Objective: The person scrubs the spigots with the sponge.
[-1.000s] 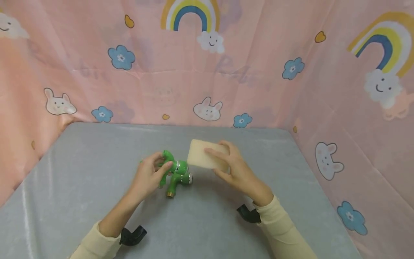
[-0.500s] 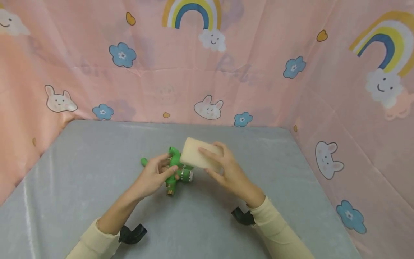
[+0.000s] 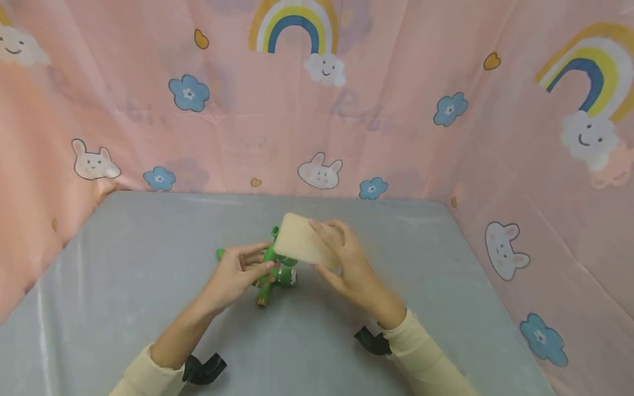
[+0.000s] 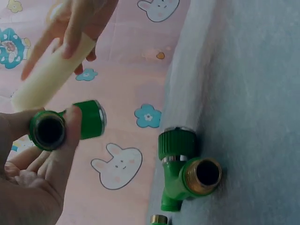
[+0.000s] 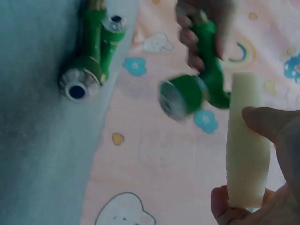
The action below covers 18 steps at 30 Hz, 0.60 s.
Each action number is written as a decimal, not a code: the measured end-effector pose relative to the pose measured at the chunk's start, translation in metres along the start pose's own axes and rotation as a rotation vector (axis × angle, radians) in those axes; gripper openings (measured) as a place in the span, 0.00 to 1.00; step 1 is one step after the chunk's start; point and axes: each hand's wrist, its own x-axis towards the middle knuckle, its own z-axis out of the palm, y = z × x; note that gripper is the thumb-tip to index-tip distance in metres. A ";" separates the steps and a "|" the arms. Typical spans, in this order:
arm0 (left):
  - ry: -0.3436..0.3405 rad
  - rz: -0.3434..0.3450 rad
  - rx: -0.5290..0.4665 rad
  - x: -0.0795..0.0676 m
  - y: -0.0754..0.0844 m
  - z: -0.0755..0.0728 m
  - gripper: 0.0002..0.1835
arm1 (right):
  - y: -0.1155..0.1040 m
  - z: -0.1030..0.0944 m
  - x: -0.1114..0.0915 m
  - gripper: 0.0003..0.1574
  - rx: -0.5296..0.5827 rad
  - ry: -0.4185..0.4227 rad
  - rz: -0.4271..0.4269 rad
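Note:
My left hand (image 3: 229, 281) pinches a green pipe valve (image 5: 208, 56) between thumb and fingers, above the table. One dark open end of it shows in the left wrist view, along with a ribbed knob ringed in silver. A cream sponge block (image 3: 306, 240) is gripped by my right hand (image 3: 360, 283), thumb on one side and fingers on the other. In the head view the sponge covers part of the held valve; whether they touch, I cannot tell. Below lies another green valve (image 4: 177, 173) with a brass threaded end, beside a further green one (image 5: 110, 44).
A grey cloth covers the table (image 3: 396, 231). Pink printed curtains (image 3: 223, 132) stand along the back and sides. Black curved mounts (image 3: 204, 369) stick out from both cream sleeves (image 3: 421, 352).
The sponge has moved left until it overlaps the held valve. My left hand has shifted slightly right, and the valve in it has turned. The valves below look unmoved.

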 end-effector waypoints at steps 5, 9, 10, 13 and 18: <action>-0.073 0.006 -0.122 0.000 0.004 0.002 0.29 | -0.003 0.009 0.000 0.44 -0.010 0.011 0.020; -0.099 0.002 -0.129 0.000 0.004 0.001 0.27 | 0.003 0.007 -0.001 0.44 -0.018 -0.045 0.078; -0.096 0.001 -0.124 0.000 0.004 0.001 0.27 | 0.005 0.005 -0.002 0.44 -0.020 -0.063 0.095; -0.075 -0.003 -0.117 -0.001 0.003 -0.001 0.29 | 0.009 -0.002 -0.003 0.44 -0.027 -0.099 0.146; -0.048 -0.030 -0.120 -0.001 0.002 -0.002 0.31 | 0.012 -0.008 -0.002 0.42 0.017 -0.010 0.119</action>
